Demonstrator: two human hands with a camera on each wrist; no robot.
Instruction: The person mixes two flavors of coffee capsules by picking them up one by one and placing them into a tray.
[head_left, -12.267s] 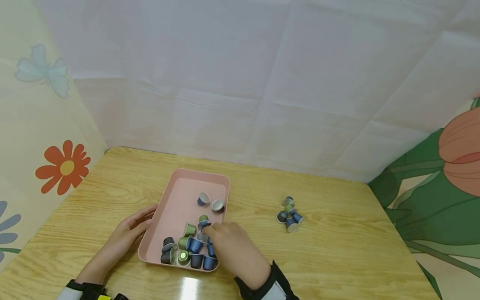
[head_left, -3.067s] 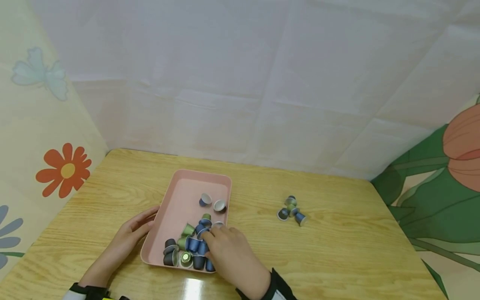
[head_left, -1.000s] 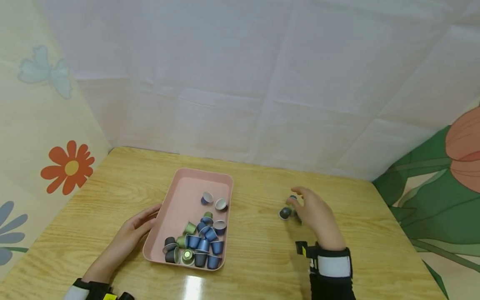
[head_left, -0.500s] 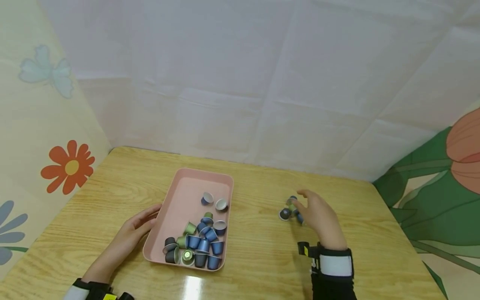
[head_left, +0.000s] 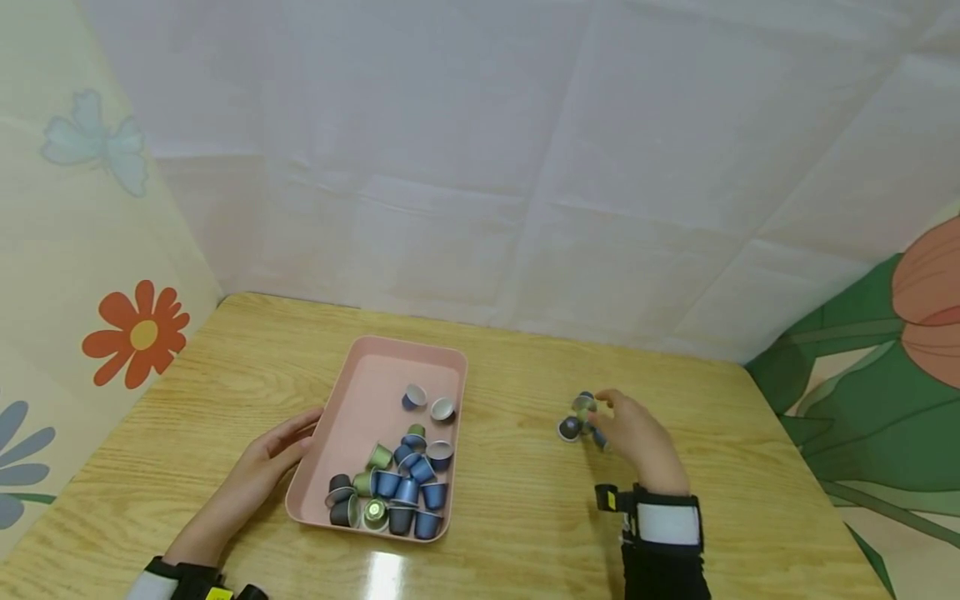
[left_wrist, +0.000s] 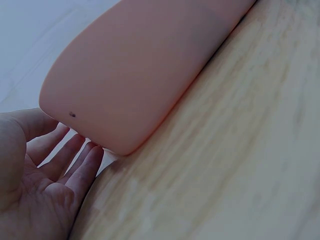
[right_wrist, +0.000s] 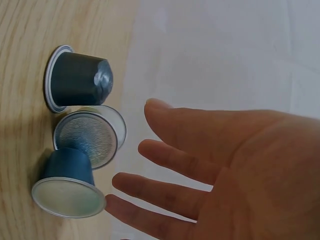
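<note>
My left hand [head_left: 258,471] rests with loosely spread fingers against the left side of the pink tray [head_left: 367,392]. In the left wrist view, its fingertips [left_wrist: 95,155] are at the tray's end wall [left_wrist: 135,75]. My right hand [head_left: 637,437] hovers by a small cluster of coffee capsules, its fingers relaxed and apart. From the right wrist, I see a dark capsule [right_wrist: 75,80] standing on its rim, a capsule with its foil lid [right_wrist: 85,140] facing out, and a blue capsule [right_wrist: 67,167] tilted below. The fingertips come right up to this blue one; nothing is gripped.
Several blue, green and black capsules crowd the tray's near end, among them a shiny green one [head_left: 375,513]. Two capsules with pale lids, one blue [head_left: 412,398], lie farther up. A white cloth [head_left: 480,208] hangs behind the wooden table [head_left: 510,533].
Earlier my right hand was in the tray, then moved right to the cluster, now smaller by a blue capsule. Lately its fingers drew slightly nearer the capsules. My left hand stayed put.
</note>
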